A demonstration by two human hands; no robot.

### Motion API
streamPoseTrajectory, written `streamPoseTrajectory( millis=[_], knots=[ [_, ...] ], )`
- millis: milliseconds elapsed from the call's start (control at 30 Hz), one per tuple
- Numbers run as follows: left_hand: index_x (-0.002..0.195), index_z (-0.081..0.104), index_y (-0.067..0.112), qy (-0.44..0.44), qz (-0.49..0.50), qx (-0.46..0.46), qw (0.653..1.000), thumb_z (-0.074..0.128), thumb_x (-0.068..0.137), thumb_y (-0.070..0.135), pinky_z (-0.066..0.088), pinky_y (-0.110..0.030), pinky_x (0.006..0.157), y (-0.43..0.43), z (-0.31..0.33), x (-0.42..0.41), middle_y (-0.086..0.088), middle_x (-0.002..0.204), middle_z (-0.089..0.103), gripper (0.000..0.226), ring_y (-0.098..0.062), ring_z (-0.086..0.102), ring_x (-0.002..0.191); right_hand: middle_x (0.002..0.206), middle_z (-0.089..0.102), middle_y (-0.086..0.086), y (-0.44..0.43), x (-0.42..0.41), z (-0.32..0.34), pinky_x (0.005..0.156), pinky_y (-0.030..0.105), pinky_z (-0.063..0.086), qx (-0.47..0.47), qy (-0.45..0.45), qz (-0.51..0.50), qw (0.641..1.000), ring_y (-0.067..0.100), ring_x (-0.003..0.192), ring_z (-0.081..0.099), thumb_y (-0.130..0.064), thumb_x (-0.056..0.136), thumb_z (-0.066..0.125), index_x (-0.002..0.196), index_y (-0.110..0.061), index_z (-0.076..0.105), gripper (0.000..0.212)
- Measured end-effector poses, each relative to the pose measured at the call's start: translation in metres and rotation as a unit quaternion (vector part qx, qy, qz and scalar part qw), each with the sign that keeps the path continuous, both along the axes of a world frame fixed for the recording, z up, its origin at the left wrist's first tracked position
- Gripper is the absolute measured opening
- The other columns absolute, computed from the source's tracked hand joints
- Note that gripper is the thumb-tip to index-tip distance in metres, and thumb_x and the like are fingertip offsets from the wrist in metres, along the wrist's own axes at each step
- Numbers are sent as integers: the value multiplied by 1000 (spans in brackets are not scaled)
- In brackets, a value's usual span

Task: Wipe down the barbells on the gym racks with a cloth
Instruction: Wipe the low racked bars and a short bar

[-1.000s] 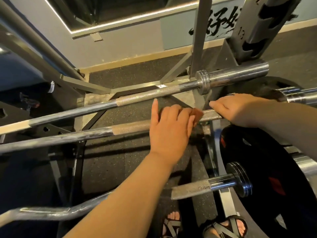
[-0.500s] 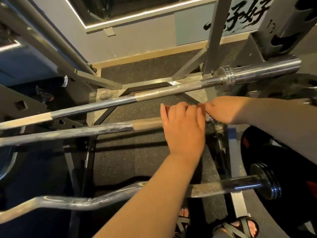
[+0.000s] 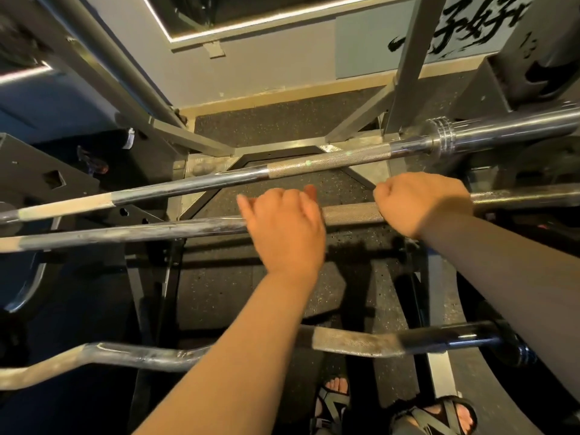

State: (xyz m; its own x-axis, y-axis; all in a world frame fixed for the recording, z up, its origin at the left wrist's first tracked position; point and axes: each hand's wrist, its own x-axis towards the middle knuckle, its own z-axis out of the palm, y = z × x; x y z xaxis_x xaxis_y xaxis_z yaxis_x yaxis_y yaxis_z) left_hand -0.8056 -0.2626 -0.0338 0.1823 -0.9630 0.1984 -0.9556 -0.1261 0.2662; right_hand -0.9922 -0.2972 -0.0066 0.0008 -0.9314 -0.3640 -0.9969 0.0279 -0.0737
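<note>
**Head view, near → far.**

**Near.** At 5 o'clk, sandalled feet stand on the rubber floor. At 6 o'clk is the curl bar, the nearest bar. Its knurl looks dull and flecked, so prob. not yet wiped.

**Ctr.** The L hand lies over the middle barbell, fingers curled round the shaft w/ the cloth under them. Only a reddish-brown edge of cloth shows at the knuckles. At 2 o'clk the R hand is a closed fist round the same bar, at the R end of the knurled stretch, prob. steadying it.

**Far.** At 1 o'clk is the far barbell, touched by neither hand. Its collar sits toward 2 o'clk. Beyond are the rack frame and a wall w/ a brush-lettered sign.

**Progress (judged).** The wipe is in hand on the middle barbell. Pale streaks on its smooth shaft toward 9 o'clk suggest that length is left. The far barbell is bright, but wiped or merely polished cannot be told. So approx. one of three bars is under way, and none shows as finished.

**Not readable.**
- The L hand is motion-blurred, and most of the cloth is hidden beneath it.
- The R forearm covers part of the curl bar's R end.
- All three bars are cut off at the 9 o'clk frame edge.
- The supports carrying the bars aren't clear.
</note>
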Motion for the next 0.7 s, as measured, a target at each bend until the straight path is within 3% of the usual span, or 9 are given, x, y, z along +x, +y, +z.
streamPoseTrajectory(
  millis=[167, 300, 367, 467, 567, 633, 700],
  knots=[
    [101, 71, 24, 37, -151, -32, 987, 33, 105, 35, 22, -49, 121, 8, -4, -47, 3, 102, 63, 40, -20, 57, 104, 71, 56, 0, 8, -1, -15, 71, 38, 49, -71, -37, -29, 996, 19, 69, 56, -44, 105, 23, 78, -22, 59, 50],
    [123, 65, 28, -49, -232, -45, 970, 36, 106, 35, 8, -52, 126, 15, -5, -5, 5, 115, 62, 34, -17, 55, 116, 60, 38, 1, 15, -6, -41, 53, 33, 23, -289, 76, 65, 952, 25, 51, 34, -27, 104, 17, 71, -15, 58, 54],
    [118, 66, 26, -48, -198, -46, 978, 35, 107, 34, 8, -54, 126, 14, -9, 27, 5, 112, 62, 33, -18, 55, 114, 59, 37, 3, 18, -9, -46, 54, 31, 17, -334, 71, 83, 936, 25, 49, 30, -27, 102, 11, 70, -14, 56, 57],
    [96, 67, 20, -11, -85, -46, 995, 32, 105, 31, 13, -56, 124, 10, -12, 53, 3, 98, 62, 38, -20, 57, 102, 56, 34, 3, 17, -10, -44, 53, 27, 14, -368, 60, 100, 922, 24, 46, 28, -20, 99, 25, 65, -17, 47, 40],
    [84, 68, 13, 31, 14, -65, 997, 41, 101, 26, 19, -54, 123, 4, -10, 32, -2, 90, 62, 35, -23, 56, 95, 51, 29, -3, 14, -6, -43, 50, 23, 14, -377, 59, 83, 921, 19, 42, 22, -20, 95, 33, 60, -20, 45, 37],
    [84, 70, 16, 26, 14, -55, 998, 41, 101, 28, 22, -51, 122, 2, -7, 3, 1, 89, 62, 36, -20, 56, 93, 50, 31, -2, 14, -7, -46, 48, 21, 19, -395, 65, 88, 912, 18, 41, 24, -16, 95, 36, 59, -18, 48, 38],
    [89, 71, 20, 32, -60, -41, 997, 36, 101, 32, 24, -47, 120, 4, -12, -26, 4, 93, 61, 39, -18, 56, 96, 53, 41, 6, 17, -7, -48, 48, 23, 28, -421, 111, 127, 891, 21, 42, 34, -10, 96, 38, 63, -11, 54, 36]
  ],
)
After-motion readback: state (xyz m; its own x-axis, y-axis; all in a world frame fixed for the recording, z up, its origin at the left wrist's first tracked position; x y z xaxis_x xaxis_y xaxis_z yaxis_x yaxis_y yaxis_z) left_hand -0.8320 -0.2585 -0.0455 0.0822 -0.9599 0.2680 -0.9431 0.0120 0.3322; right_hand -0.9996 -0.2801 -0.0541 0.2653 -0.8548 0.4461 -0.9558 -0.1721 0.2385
